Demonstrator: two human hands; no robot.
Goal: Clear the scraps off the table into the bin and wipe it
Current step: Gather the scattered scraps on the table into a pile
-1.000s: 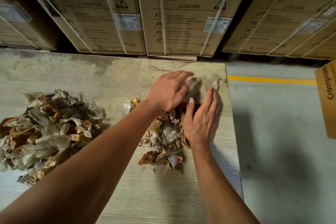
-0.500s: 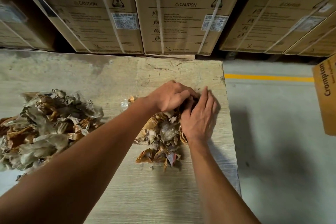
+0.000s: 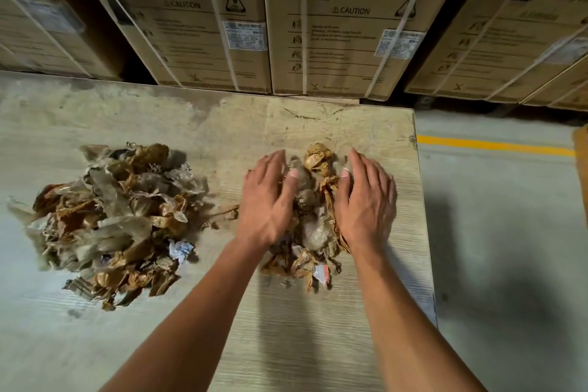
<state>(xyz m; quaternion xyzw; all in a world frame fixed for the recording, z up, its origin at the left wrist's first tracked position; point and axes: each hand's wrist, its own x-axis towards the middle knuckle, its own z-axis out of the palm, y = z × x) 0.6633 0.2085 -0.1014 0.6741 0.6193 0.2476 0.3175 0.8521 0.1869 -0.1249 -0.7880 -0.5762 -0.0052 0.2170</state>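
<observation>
A small heap of crumpled brown tape and clear plastic scraps (image 3: 313, 219) lies near the right end of the pale wooden table (image 3: 286, 328). My left hand (image 3: 269, 200) lies flat on the heap's left side, fingers straight. Along the heap's right side rests my right hand (image 3: 366, 204), fingers also straight. The scraps show between the two palms. A larger heap of the same scraps (image 3: 114, 219) sits apart on the left of the table. No bin is in view.
Strapped cardboard cartons (image 3: 343, 25) stand in a row right behind the table's far edge. The table's right edge (image 3: 424, 232) drops to a grey concrete floor (image 3: 509, 264) with a yellow line (image 3: 496, 146). A brown box corner (image 3: 582, 162) shows at the far right.
Both hands came back from the far corner with scraps, bunched them onto the small heap, then spread apart and now lie flat on either side of it.
</observation>
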